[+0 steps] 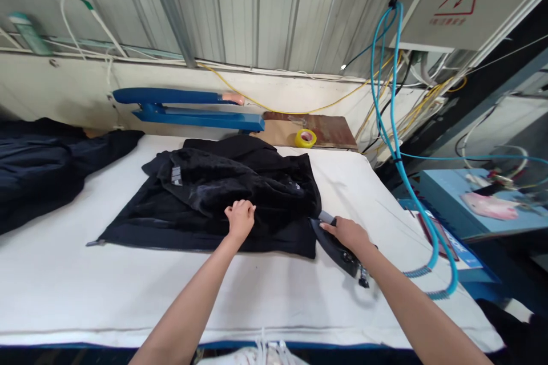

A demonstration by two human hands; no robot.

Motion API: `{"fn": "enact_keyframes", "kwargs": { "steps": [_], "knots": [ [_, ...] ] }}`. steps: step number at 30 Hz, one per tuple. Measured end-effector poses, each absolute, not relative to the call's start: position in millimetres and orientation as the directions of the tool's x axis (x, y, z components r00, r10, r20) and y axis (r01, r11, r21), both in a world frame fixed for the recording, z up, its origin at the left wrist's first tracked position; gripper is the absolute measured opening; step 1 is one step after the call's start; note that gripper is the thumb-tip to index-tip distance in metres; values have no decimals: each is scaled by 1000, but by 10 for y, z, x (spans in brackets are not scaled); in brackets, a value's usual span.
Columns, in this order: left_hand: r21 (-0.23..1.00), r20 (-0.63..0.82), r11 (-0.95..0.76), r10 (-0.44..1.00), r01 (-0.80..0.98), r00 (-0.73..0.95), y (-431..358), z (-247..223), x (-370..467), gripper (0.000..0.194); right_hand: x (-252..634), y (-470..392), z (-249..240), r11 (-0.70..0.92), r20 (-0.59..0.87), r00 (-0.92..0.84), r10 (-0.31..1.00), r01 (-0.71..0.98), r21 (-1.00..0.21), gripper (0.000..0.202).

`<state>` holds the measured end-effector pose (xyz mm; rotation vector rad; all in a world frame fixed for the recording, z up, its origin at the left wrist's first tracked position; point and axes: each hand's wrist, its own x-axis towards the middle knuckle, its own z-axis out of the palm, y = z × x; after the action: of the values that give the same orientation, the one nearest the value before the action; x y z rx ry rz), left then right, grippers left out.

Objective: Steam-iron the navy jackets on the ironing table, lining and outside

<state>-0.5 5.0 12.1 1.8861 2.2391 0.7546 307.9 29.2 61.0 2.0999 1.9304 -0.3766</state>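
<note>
A black garment (171, 222) with a plush lining lies on the white-covered table, a white label showing at its upper left. My left hand (240, 219) is closed on the plush cloth near the middle of the garment, its fingers curled. Beside the garment's lower right corner, my right hand (349, 234) grips the handle of a dark iron (334, 248). The iron's tip touches or nearly touches the garment's edge; most of the handle is hidden under my fingers.
Another dark garment (43, 165) lies at the left. Behind stand a blue sleeve board (192, 117) and a yellow tape roll (305, 138). Blue hoses (400, 165) hang at the right and reach the iron's side. A blue machine table (462, 188) stands far right.
</note>
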Motion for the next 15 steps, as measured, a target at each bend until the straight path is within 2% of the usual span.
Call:
{"fn": "enact_keyframes", "kwargs": {
  "steps": [5, 9, 12, 15],
  "knots": [
    [401, 134, 70, 982, 913, -134, -35, 111, -4, 19, 3426, 687, 601, -229, -386, 212, 898, 973, 3, 68],
    [374, 80, 114, 985, 921, -154, -105, 135, -126, 20, 3574, 1085, 597, -320, -307, 305, 902, 947, 0, 75],
    [354, 55, 187, 974, 917, -220, -125, 170, -400, 20, 3357, 1355, 651, -226, -147, 223, 964, 974, -4, 70],
    [312, 48, 317, 936, 896, -348, -172, 193, -896, 21, 2810, 1566, 774, 7, 19, -7, 1000, 1000, 7, 63]
  ]
}}
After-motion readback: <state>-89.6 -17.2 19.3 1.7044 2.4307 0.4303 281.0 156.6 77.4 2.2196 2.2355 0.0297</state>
